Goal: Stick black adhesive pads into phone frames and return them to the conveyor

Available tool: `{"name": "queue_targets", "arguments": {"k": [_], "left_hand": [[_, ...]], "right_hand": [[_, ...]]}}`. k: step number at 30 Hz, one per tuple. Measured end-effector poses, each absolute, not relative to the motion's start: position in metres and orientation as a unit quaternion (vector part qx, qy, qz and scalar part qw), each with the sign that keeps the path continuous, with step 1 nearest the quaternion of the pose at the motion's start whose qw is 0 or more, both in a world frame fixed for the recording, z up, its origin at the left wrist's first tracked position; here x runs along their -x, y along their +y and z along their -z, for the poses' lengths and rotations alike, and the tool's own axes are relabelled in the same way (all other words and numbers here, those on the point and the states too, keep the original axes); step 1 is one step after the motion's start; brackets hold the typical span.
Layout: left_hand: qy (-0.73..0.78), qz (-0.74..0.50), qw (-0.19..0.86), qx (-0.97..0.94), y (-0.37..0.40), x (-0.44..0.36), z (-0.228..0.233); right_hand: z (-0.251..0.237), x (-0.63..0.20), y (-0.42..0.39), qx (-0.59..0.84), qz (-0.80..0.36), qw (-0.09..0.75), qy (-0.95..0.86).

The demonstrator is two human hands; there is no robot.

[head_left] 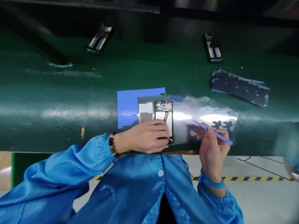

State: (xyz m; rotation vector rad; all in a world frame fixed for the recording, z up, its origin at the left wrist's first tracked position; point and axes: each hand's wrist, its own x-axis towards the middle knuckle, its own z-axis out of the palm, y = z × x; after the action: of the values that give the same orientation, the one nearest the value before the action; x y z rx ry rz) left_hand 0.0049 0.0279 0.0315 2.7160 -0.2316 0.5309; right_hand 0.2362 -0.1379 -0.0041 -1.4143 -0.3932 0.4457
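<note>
Phone (164, 115), opened, lies on the green surface (58, 102) with its long axis running away from the person. Left hand (146, 137) rests on its near end, fingers (161, 132) curled over it. Right hand (213, 149), just to the right, pinches a blue tool (213, 133), tip pointing toward the phone; contact apparently none.

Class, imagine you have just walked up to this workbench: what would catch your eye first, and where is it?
First, the opened phone at the centre of the green bench, steadied by the left hand beside a bright blue sheet. Next, the right hand holding a thin blue tool over a glossy film sheet. Two more opened phones lie at the far edge.
</note>
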Motion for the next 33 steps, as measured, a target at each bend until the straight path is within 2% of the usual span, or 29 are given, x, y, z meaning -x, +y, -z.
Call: {"name": "queue_targets", "arguments": {"k": [2,7,15,24,29,33], "left_hand": [[-0.096,-0.18,0.168,-0.964,0.024,-0.03,-0.033],[-0.114,-0.121,0.127,-0.978,0.007,-0.098,-0.027],[-0.127,-0.079,0.12,-0.982,-0.001,-0.146,-0.019],[-0.106,-0.083,0.142,-0.981,0.0,-0.132,-0.023],[0.056,-0.113,0.137,-0.982,0.061,-0.067,-0.035],[0.144,-0.116,0.189,-0.964,0.096,-0.017,-0.029]], "right_hand": [[0.006,-0.253,-0.15,0.648,-0.202,0.715,-0.17],[0.007,-0.33,-0.19,0.729,-0.069,0.66,-0.171],[0.011,-0.365,-0.203,0.759,-0.139,0.608,-0.189],[0.004,-0.38,-0.181,0.652,-0.184,0.72,-0.149],[-0.01,-0.324,-0.156,0.667,-0.158,0.705,-0.182],[-0.008,-0.273,-0.122,0.644,-0.246,0.685,-0.237]]}}
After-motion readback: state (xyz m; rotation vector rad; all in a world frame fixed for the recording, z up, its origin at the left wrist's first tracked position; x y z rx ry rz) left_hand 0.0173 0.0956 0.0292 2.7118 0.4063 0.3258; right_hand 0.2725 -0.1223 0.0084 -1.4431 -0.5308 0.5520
